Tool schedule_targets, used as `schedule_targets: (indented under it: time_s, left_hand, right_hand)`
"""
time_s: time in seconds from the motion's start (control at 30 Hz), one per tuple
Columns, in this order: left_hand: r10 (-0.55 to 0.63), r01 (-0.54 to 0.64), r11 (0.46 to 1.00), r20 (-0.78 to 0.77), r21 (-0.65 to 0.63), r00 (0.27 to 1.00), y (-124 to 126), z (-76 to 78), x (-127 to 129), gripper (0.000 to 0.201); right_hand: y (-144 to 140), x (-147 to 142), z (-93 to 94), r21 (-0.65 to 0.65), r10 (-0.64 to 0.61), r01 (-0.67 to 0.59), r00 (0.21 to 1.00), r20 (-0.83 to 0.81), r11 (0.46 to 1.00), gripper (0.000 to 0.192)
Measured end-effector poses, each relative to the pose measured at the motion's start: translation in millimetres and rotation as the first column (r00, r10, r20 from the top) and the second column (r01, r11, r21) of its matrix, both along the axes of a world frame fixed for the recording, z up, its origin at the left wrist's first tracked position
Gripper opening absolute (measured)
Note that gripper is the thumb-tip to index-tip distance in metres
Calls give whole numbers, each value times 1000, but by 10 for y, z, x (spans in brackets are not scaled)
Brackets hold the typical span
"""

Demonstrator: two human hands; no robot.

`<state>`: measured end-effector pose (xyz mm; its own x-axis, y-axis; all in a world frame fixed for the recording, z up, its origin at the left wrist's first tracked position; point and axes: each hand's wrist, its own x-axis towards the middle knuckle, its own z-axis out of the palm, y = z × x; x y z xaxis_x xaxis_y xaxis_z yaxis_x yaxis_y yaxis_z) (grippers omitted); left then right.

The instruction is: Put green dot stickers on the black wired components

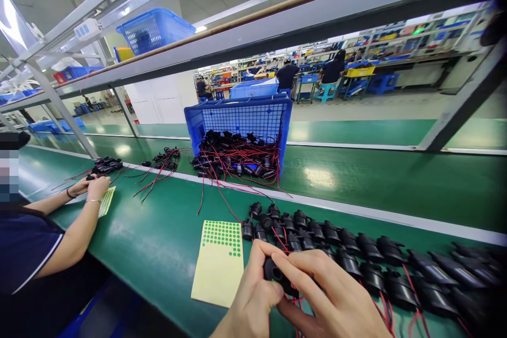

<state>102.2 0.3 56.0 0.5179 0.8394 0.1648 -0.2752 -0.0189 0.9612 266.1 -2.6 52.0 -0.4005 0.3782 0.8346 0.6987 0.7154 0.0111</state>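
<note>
Both hands, left hand [249, 296] and right hand [332, 296], have fingers closed on one black wired socket [275, 273] above the green surface [158, 243], likely mid-labelling; next move calls for a dot from the sticker sheet [219, 261].

L hand [253, 296] & R hand [336, 296] pinch 1 black socket [276, 273], just right of sticker sheet [219, 261]. Socket rows [356, 261] right of sheet; blue crate [241, 121] behind it; co-worker's hands [89, 186] far left.
</note>
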Motion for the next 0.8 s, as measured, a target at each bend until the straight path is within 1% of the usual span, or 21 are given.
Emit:
schedule_targets:
  time_s: [0.07, 0.17, 0.27, 0.33, 0.37, 0.4, 0.47, 0.53, 0.6, 0.7, 0.8]
  left_hand:
    - [-1, 1, 1000, -9, -1, 1000, -5, 14, 0, 27]
    - [9, -8, 1000, 14, -18, 1000, -28, 26, -4, 26]
    - [48, -48, 998, -14, -34, 999, -51, -21, -17, 26]
    - [99, -100, 995, -72, -16, 993, -46, -96, -26, 28]
    - [109, -110, 994, -76, -2, 991, -33, -143, -28, 29]
    - [102, -102, 995, -52, 11, 993, -15, -192, -29, 31]
    - [49, -50, 998, 57, 23, 997, 33, -280, -24, 37]
    - [7, -8, 1000, 155, 5, 988, 74, -330, -18, 41]
    - [16, -14, 1000, 178, -10, 984, 92, -327, -16, 40]
    - [29, -28, 1000, 100, -7, 995, 78, -253, -30, 35]
    - [23, -22, 999, 27, -33, 999, 59, -185, -47, 31]
  right_hand:
    - [-1, -11, -21, 11, 2, -2, 1000, 3, 1000, 34]
    - [4, -37, -66, 55, -11, 9, 1000, 21, 998, 31]
    - [18, -55, -76, 81, 1, -3, 1000, 27, 997, 27]
    - [27, -54, -49, 31, 20, -20, 1000, 2, 999, 27]
    - [30, -50, -31, -16, 26, -27, 1000, -11, 1000, 28]
    - [31, -44, -13, -64, 34, -36, 999, -24, 997, 29]
    - [29, -31, 14, -141, 40, -49, 997, -64, 989, 32]
    - [25, -21, 27, -180, 49, -66, 994, -99, 981, 34]
    - [26, -17, 33, -193, 53, -73, 993, -108, 979, 36]
    - [35, -25, 41, -182, 55, -67, 996, -69, 981, 38]
    - [39, -38, 40, -159, 47, -53, 998, -42, 986, 39]
